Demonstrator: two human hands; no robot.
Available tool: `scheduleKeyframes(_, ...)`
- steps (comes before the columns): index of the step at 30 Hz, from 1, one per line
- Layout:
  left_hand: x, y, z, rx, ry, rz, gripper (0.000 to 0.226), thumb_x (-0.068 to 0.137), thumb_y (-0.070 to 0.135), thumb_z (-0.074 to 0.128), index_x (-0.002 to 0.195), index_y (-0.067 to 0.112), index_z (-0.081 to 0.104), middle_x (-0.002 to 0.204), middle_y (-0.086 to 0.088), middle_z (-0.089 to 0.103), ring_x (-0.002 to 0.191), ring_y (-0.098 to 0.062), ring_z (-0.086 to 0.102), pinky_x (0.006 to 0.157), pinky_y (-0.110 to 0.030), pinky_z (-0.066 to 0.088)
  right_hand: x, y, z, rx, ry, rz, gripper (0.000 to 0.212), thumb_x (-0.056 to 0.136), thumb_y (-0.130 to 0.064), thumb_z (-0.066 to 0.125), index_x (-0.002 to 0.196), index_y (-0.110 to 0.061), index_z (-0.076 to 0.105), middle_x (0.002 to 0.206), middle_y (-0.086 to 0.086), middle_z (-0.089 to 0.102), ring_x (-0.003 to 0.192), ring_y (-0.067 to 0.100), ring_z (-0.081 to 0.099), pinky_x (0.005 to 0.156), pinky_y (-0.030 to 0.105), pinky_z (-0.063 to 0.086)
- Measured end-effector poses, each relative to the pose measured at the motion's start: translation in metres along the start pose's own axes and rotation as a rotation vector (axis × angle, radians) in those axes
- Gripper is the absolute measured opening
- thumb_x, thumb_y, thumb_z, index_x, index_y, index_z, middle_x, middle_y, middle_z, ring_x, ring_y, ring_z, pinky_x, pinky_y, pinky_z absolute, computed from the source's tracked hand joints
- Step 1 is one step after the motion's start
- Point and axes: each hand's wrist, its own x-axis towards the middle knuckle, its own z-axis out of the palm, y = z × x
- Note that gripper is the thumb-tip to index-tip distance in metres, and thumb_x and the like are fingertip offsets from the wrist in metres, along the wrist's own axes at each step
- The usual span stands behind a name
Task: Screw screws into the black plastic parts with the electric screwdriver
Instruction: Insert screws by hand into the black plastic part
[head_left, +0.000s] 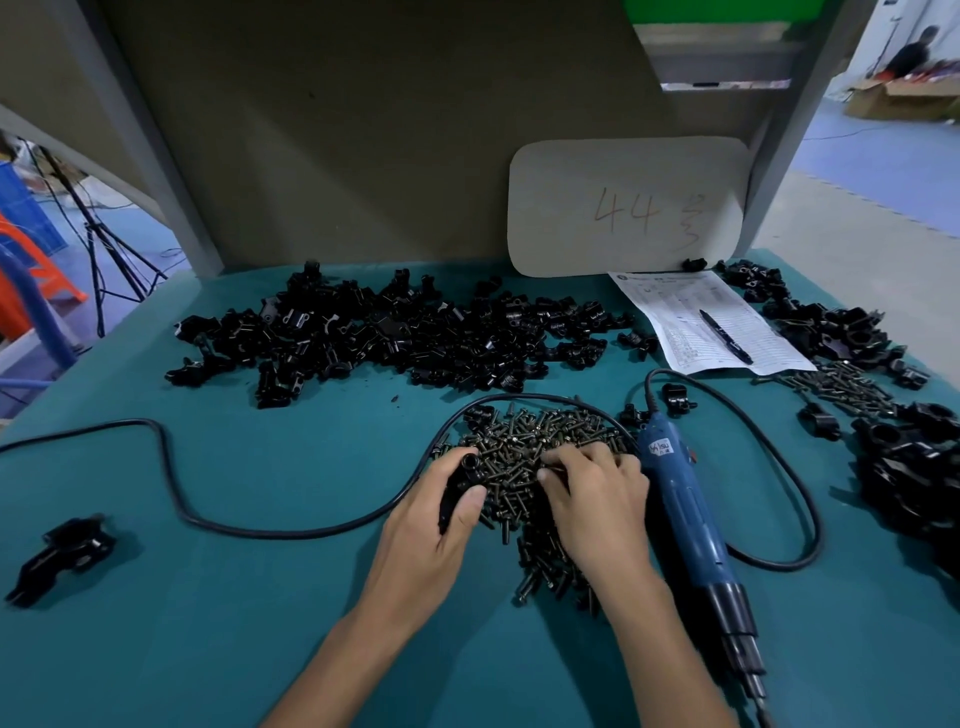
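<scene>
Both hands at the heap of small dark metal screws (535, 436) on the teal table (260, 597).
The left hand (436, 525) grips a black plastic part (460, 486) at the heap's left edge. The right hand (597, 499) curls its fingers into the screws, and whether they pinch one is unclear. The blue electric screwdriver (685, 509) lies just beside it.

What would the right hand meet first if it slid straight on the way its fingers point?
More of the screw pile: the right hand rests on it, fingers aimed up-left. Past the pile comes the black cable, probably.
</scene>
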Motion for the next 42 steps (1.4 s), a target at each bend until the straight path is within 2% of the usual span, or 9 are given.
scheduleKeyframes(5, 0.001, -0.001, 0.001, 0.012, 0.021, 0.004, 0.039, 0.094, 0.074, 0.034, 0.133, 0.066, 0.035, 0.117, 0.009, 0.065, 0.108, -0.018, 0.058, 0.075, -0.015, 0.041, 0.0, -0.005, 0.004, -0.039, 0.03, -0.014, 0.029, 0.106, -0.043, 0.047, 0.131, -0.034, 0.058, 0.129, -0.001, 0.058, 0.115, 0.027, 0.044, 0.097, 0.04, 0.033)
scheduleKeyframes(11, 0.0, 0.0, 0.001, 0.028, 0.009, 0.006, 0.039, 0.095, 0.073, 0.034, 0.133, 0.066, 0.034, 0.117, 0.021, 0.061, 0.104, -0.004, 0.059, 0.078, -0.016, 0.041, -0.001, -0.011, 0.007, -0.074, 0.03, -0.021, 0.023, 0.107, -0.042, 0.043, 0.121, -0.031, 0.057, 0.125, 0.0, 0.056, 0.112, 0.025, 0.043, 0.096, 0.041, 0.031)
scheduleKeyframes(16, -0.001, -0.001, 0.001, 0.04, 0.024, 0.017, 0.039, 0.095, 0.074, 0.033, 0.133, 0.066, 0.034, 0.121, 0.013, 0.064, 0.11, -0.012, 0.06, 0.08, -0.019, 0.043, -0.004, -0.007, -0.002, 0.415, 0.22, -0.065, 0.011, 0.098, -0.028, 0.066, 0.108, -0.029, 0.07, 0.108, -0.01, 0.061, 0.098, 0.008, 0.048, 0.091, 0.03, 0.043)
scheduleKeyframes(18, 0.0, 0.001, 0.001, 0.055, 0.029, 0.016, 0.039, 0.095, 0.074, 0.033, 0.133, 0.067, 0.033, 0.121, 0.023, 0.061, 0.111, -0.001, 0.058, 0.082, -0.015, 0.043, -0.006, -0.011, -0.007, 0.691, 0.159, -0.049, 0.014, 0.092, -0.022, 0.07, 0.095, -0.035, 0.068, 0.093, -0.014, 0.066, 0.09, 0.003, 0.059, 0.079, 0.016, 0.047)
scheduleKeyframes(21, 0.002, 0.004, 0.0, 0.091, 0.034, 0.032, 0.039, 0.095, 0.075, 0.031, 0.133, 0.068, 0.032, 0.123, 0.04, 0.051, 0.114, 0.015, 0.05, 0.082, -0.004, 0.04, -0.007, -0.017, -0.007, 0.827, 0.079, -0.04, 0.014, 0.088, -0.022, 0.072, 0.089, -0.035, 0.067, 0.089, -0.018, 0.07, 0.084, 0.003, 0.065, 0.071, 0.014, 0.048)
scheduleKeyframes(25, 0.002, 0.005, 0.0, 0.079, 0.022, 0.026, 0.041, 0.095, 0.075, 0.031, 0.135, 0.064, 0.033, 0.12, 0.038, 0.053, 0.107, 0.012, 0.055, 0.075, -0.005, 0.041, -0.007, -0.019, -0.004, 1.019, -0.075, -0.096, 0.019, 0.094, -0.024, 0.069, 0.104, -0.038, 0.076, 0.101, -0.014, 0.077, 0.101, 0.005, 0.071, 0.09, 0.027, 0.055)
scheduleKeyframes(31, 0.002, 0.005, 0.0, 0.067, 0.034, 0.033, 0.042, 0.095, 0.076, 0.03, 0.135, 0.064, 0.033, 0.122, 0.041, 0.049, 0.106, 0.013, 0.055, 0.073, -0.006, 0.042, -0.008, -0.023, -0.004, 1.229, -0.151, -0.075, 0.02, 0.092, -0.01, 0.075, 0.1, -0.028, 0.081, 0.095, 0.001, 0.077, 0.086, 0.011, 0.071, 0.078, 0.025, 0.057)
scheduleKeyframes(35, 0.003, 0.005, 0.0, 0.072, 0.035, 0.031, 0.042, 0.095, 0.076, 0.029, 0.135, 0.063, 0.033, 0.124, 0.04, 0.05, 0.11, 0.012, 0.054, 0.078, -0.01, 0.043, -0.011, -0.024, -0.006, 1.214, -0.209, -0.093, 0.023, 0.089, -0.004, 0.076, 0.096, -0.025, 0.082, 0.09, 0.006, 0.079, 0.074, 0.012, 0.069, 0.072, 0.022, 0.056)
scheduleKeyframes(42, 0.002, 0.003, -0.001, 0.097, 0.03, 0.022, 0.047, 0.096, 0.071, 0.031, 0.138, 0.051, 0.037, 0.12, 0.035, 0.054, 0.11, 0.013, 0.052, 0.081, -0.007, 0.04, -0.009, -0.02, -0.006, 1.087, -0.272, -0.162, 0.016, 0.097, -0.014, 0.07, 0.108, -0.021, 0.079, 0.087, -0.006, 0.077, 0.08, 0.004, 0.068, 0.075, 0.021, 0.055)
